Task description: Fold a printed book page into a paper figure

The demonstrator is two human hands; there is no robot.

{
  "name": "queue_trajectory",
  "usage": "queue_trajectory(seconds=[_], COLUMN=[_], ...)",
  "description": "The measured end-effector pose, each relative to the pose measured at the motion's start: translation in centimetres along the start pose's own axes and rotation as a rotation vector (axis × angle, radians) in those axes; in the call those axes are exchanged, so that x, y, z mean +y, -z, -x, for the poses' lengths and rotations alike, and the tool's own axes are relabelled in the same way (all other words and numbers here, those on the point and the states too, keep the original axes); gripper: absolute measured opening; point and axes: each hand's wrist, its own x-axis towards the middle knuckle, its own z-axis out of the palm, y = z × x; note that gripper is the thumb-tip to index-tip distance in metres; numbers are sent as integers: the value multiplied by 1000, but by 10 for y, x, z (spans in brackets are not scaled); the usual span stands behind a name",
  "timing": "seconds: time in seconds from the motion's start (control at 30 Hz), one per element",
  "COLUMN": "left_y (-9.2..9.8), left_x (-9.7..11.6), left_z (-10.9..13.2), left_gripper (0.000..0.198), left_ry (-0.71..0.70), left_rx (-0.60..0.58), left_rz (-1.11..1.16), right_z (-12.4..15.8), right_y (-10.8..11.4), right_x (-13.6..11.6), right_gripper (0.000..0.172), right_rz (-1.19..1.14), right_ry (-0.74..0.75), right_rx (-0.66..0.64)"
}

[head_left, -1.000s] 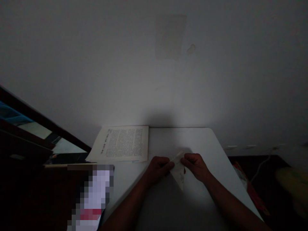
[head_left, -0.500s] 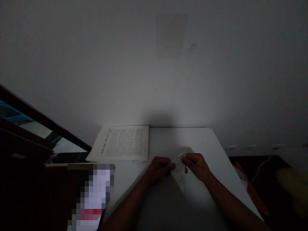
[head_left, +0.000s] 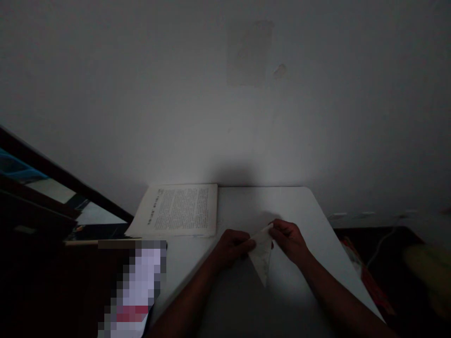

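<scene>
- Closest to you, your two bare forearms run up from the lower edge, where they are cut off; your body is out of frame.
- At your lower left, a flat pale slab with a dark edge and a red band [head_left: 141,272] is blurred into squares and cut off at the bottom, so you cannot tell what it shows.
- Your left hand [head_left: 235,244] grasps the left side of a thin whitish folded paper triangle [head_left: 260,258], thumb on top; its other fingers are tucked under, largely hidden.
- Your right hand [head_left: 289,240] pinches the triangle's upper right corner between thumb and forefinger; its remaining fingers are curled and hard to separate in the gloom.
- The triangle sits between your hands, over the white, round-cornered worktop [head_left: 282,202], its sharp tip toward you. You cannot tell whether that tip touches the surface.
- Right of the worktop, low down, a red, crinkled item [head_left: 373,286] is half hidden by the edge; whether it is a bag, you cannot tell. A dim yellowish shape [head_left: 426,267] lies beyond.
- At the far left corner lie off-white printed pages [head_left: 181,211], text too small to read.
- Behind stands a grey-looking wall [head_left: 158,103] with a darker rectangular patch [head_left: 249,54].
</scene>
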Motion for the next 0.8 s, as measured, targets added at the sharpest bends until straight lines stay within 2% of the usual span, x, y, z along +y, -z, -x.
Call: queue_trajectory(seconds=[0.03,0.13,0.3,0.57,0.8], left_y=[0,1,2,3,3], left_x=[0,0,-2,-7,-9], left_z=[0,0,1,1,0], left_gripper=[45,44,42,39,38], left_ry=[0,3,60,153,145], left_rx=[-3,-14,-46,-18,4], left_rz=[9,41,164,306,324], right_z=[0,-1,0,0,-2], right_y=[0,0,2,0,-3], right_x=[0,-2,-5,-6,-9], right_gripper=[16,24,13,15,18], right_rz=[-44,-113,-57,35,31], right_ry=[11,42,43,28,16], right_rx=[13,68,73,76,70])
